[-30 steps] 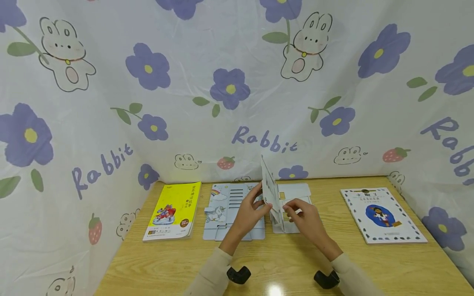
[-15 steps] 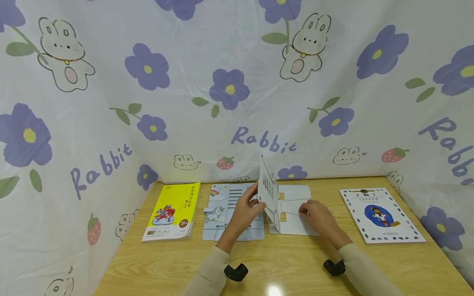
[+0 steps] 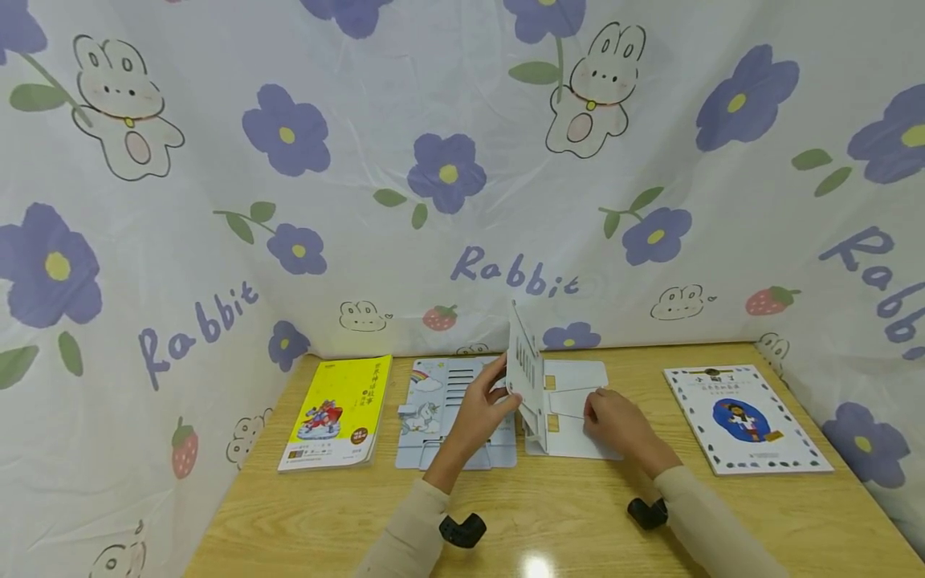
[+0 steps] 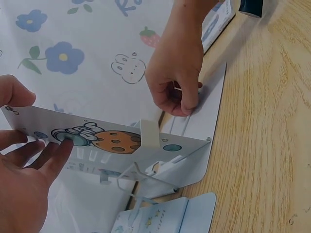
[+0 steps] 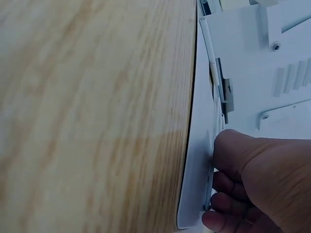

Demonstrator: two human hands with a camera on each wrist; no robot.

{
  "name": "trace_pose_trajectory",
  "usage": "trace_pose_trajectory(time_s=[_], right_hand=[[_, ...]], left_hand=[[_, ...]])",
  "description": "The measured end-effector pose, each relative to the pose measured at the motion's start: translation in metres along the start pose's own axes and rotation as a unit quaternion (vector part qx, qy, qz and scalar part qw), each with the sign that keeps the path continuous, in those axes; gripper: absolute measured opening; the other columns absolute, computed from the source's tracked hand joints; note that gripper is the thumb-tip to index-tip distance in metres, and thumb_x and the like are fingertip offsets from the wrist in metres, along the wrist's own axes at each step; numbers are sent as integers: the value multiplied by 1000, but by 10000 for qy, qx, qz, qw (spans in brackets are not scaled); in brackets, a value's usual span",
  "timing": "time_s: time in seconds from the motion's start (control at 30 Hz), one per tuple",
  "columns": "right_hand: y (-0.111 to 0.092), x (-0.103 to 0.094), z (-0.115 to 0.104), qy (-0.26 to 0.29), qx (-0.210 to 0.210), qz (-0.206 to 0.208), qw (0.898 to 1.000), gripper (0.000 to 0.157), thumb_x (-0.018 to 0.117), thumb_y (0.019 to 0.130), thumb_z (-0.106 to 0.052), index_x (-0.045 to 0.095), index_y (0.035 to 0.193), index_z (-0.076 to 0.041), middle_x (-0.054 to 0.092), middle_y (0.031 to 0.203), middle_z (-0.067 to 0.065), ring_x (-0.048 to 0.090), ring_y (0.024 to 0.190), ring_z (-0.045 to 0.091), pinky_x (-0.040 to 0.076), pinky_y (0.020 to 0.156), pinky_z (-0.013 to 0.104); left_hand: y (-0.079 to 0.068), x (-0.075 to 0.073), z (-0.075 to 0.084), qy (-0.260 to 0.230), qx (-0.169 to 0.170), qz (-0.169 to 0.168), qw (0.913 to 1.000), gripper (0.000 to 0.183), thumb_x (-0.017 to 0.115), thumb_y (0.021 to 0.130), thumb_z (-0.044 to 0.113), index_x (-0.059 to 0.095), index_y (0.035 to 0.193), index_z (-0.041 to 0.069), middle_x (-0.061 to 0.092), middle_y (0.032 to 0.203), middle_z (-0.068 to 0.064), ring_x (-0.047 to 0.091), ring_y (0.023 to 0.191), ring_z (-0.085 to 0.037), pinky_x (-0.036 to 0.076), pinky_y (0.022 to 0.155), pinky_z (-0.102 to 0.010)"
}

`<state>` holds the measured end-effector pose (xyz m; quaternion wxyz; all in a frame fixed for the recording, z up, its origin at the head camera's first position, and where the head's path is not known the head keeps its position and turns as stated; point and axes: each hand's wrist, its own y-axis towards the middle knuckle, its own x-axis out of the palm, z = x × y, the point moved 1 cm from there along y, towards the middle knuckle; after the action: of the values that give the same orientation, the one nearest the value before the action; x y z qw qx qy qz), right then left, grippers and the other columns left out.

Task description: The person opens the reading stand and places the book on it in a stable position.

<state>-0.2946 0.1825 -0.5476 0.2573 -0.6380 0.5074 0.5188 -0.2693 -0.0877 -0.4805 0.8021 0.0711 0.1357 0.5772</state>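
A white book stand (image 3: 571, 433) stands unfolded on the table, with one panel flat and the other raised (image 3: 526, 361). My left hand (image 3: 480, 409) holds the raised panel by its edge, thumb on one face and fingers on the other. In the left wrist view, the printed face of that panel (image 4: 114, 141) shows an orange cartoon picture. My right hand (image 3: 621, 421) is low over the flat panel, its curled thumb and fingers pinching the stand's thin wire support (image 5: 209, 187). The exact contact is partly hidden by the fingers.
A second book stand (image 3: 455, 417), pale blue with a unicorn, lies flat left of the white one. A yellow book (image 3: 347, 401) lies farther left, and a white-covered book (image 3: 744, 421) lies at the right. A patterned cloth (image 3: 462, 225) hangs behind the table.
My right hand has moved right, away from the raised panel to the outer part of the flat panel. The left hand keeps its hold, and the raised panel has turned slightly.
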Motion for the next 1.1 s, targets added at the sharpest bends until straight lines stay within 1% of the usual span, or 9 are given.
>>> trace_pose_trajectory(time_s=[0.13,0.2,0.27,0.37,0.53,0.73,0.93,1.0,1.1], right_hand=[[2,0,1,-57,-14,-53,10000,12,75,92,-7,66,85,-12,56,80,-2,48,73,12,44,63,30],[2,0,1,-108,-91,-40,9999,11,76,93,-9,67,86,-13,58,81,-2,50,73,11,45,62,30],[3,1,1,-206,-189,-22,9996,12,76,94,-10,68,86,-14,59,82,-3,50,73,10,46,62,30],[4,0,1,-280,-324,-70,9991,14,75,94,-10,66,84,-14,58,81,-4,48,72,9,45,62,28],[10,0,3,-150,-334,-370,9986,18,76,88,-11,60,80,-16,54,77,-5,45,68,10,40,61,28],[17,1,8,-79,-392,-635,9972,19,76,86,-15,59,79,-18,53,75,-6,45,67,10,39,61,28],[19,-1,13,-26,-539,-805,9953,19,76,89,-18,58,81,-18,52,75,-7,44,66,9,38,62,27],[19,-3,13,11,-543,-861,9948,18,76,90,-18,59,83,-18,52,75,-7,45,67,9,38,62,27],[18,-5,14,70,-469,-948,9944,15,74,91,-19,61,85,-18,54,76,-8,46,67,9,39,63,27]], left_hand=[[1,1,0,-14,6,-16,10000,75,63,101,-2,30,168,9,37,170,-15,43,154,-31,51,114,-50],[1,2,0,12,-6,-11,10000,75,63,101,-3,31,168,10,37,170,-15,43,154,-31,51,114,-49],[2,2,-1,44,-6,-6,10000,76,63,101,-4,31,168,11,38,169,-14,43,153,-30,52,114,-45],[2,3,-1,72,59,-26,10000,76,64,100,-4,32,168,11,39,168,-14,43,153,-32,52,114,-41],[3,5,0,146,162,-57,9997,75,64,100,-2,31,167,9,40,168,-16,43,153,-33,52,114,-40],[4,6,2,276,93,-78,9995,74,64,102,2,31,168,11,38,169,-14,41,156,-29,49,117,-37],[4,7,4,275,79,-54,9996,73,64,102,1,32,167,9,39,169,-12,40,156,-30,49,118,-39],[4,8,4,274,113,-51,9995,72,63,102,2,32,167,8,38,169,-13,40,156,-32,49,118,-40],[4,8,2,274,124,-48,9995,72,63,103,3,32,167,9,39,169,-13,40,155,-32,49,117,-39]])
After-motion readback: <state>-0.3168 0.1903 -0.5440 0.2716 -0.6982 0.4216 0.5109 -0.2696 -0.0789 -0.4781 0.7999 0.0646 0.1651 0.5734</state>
